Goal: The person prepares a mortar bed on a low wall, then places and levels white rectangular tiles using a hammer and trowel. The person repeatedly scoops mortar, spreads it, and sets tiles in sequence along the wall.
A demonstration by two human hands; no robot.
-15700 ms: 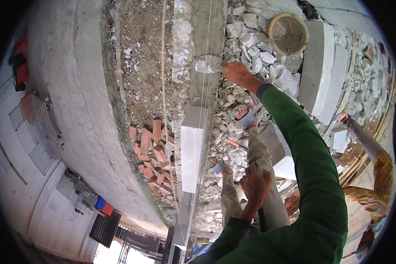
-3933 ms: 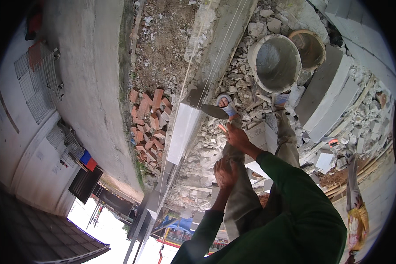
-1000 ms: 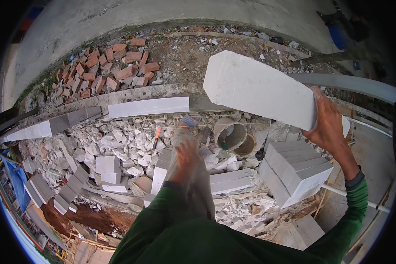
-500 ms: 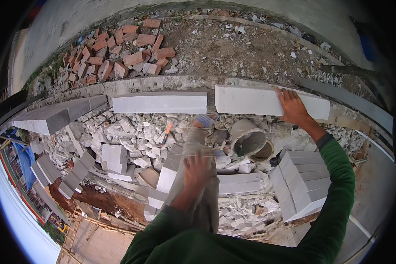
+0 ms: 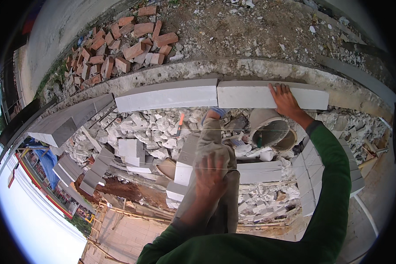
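A long, pale aerated concrete block (image 5: pixel 246 96) lies on the low wall ahead of me. My right hand (image 5: pixel 285 99) is on its right part, fingers bent over the upper edge and palm against the near face. Its left end meets a second pale block (image 5: pixel 167 96) in the same row; the two ends appear to touch. My left hand (image 5: pixel 210 176) rests on my bent knee, fingers spread and holding nothing; it is slightly blurred. A thin string (image 5: pixel 251 129) runs across the view on the near side of the blocks.
Broken rubble (image 5: pixel 149 127) fills the strip below the wall, with an orange-handled tool (image 5: pixel 180 124) on it. Concrete pipes (image 5: pixel 270 132) open near my right arm. Stacked grey blocks (image 5: pixel 310 176) stand at right. Red bricks (image 5: pixel 132 50) lie heaped beyond the wall.
The narrow gap between the two pale blocks has closed. My right hand stays on the right block, and my left hand remains on my knee. The whole view has shifted and tilted.
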